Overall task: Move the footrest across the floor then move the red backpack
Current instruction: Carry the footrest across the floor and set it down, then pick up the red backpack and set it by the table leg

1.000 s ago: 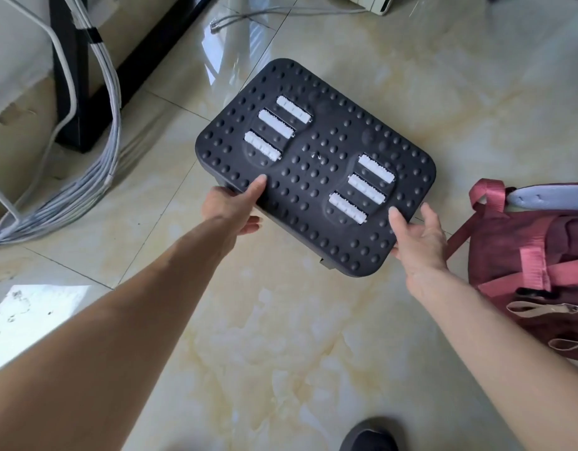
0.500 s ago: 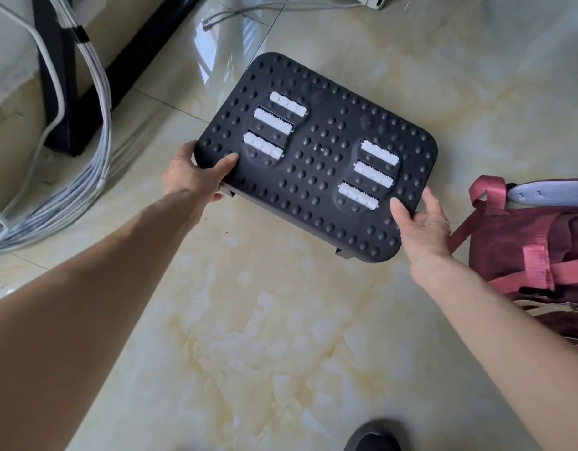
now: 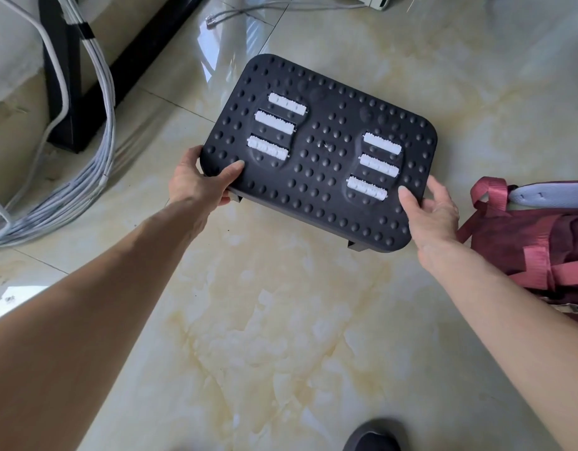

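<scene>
- Our left hand [image 3: 196, 180] grips the near-left corner of the black footrest [image 3: 320, 151], thumb on top.
- Our right hand [image 3: 432, 214] clasps its near-right corner.
- The red backpack [image 3: 535, 242] lies just beside our right hand, on the floor [image 3: 281, 336].

glossy cream marble-look tile floor [image 3: 281, 336] under and around both hands, streaked yellow, mirroring bright light beyond them. black furniture leg [image 3: 65, 92] and bundled grey cables [image 3: 86, 177] left of the left hand. dark shoe tip [image 3: 374, 437] below the right.

footrest [image 3: 317, 151]: black, studded, white rollers | backpack [image 3: 535, 242]: dark red | floor [image 3: 281, 336]: cream marble
</scene>
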